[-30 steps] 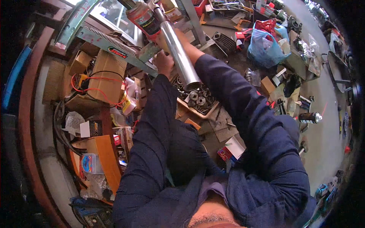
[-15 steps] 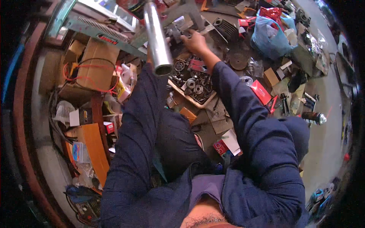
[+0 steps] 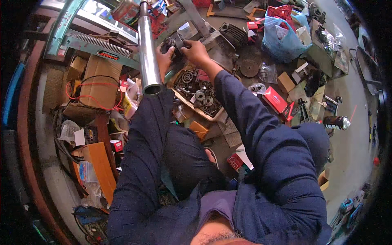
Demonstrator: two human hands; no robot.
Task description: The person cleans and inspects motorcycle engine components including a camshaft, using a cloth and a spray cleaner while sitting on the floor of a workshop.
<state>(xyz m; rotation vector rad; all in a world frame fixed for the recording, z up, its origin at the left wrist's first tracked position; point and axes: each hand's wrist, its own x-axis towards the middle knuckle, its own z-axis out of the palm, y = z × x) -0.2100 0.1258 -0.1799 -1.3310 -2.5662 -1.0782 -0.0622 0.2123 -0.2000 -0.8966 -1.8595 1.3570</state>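
Observation:
Both hands are together at the far middle, beyond the tray. My left hand (image 3: 163,61) is closed round a dark, round metal part (image 3: 167,43), its thumb on top. My right hand (image 3: 197,53) pinches a flat grey metal piece (image 3: 179,42) close against that part; the exact contact is too small to make out. A shiny steel tube (image 3: 149,57) slants down in front of my left forearm and hides some of it. Just nearer than my hands, a shallow tray (image 3: 210,117) holds gears, bearings and other greasy metal parts.
A green press frame (image 3: 57,36) with a long spring stands at the far left, beside cardboard boxes (image 3: 100,81). To the right are a blue plastic bag (image 3: 281,43), a red box (image 3: 274,99) and a spray can (image 3: 337,122). A finned cylinder (image 3: 233,34) lies beyond my right hand.
The view has shifted, so the steel tube now appears farther left and lower. My left hand, earlier mostly behind the tube, now shows with the round part in it.

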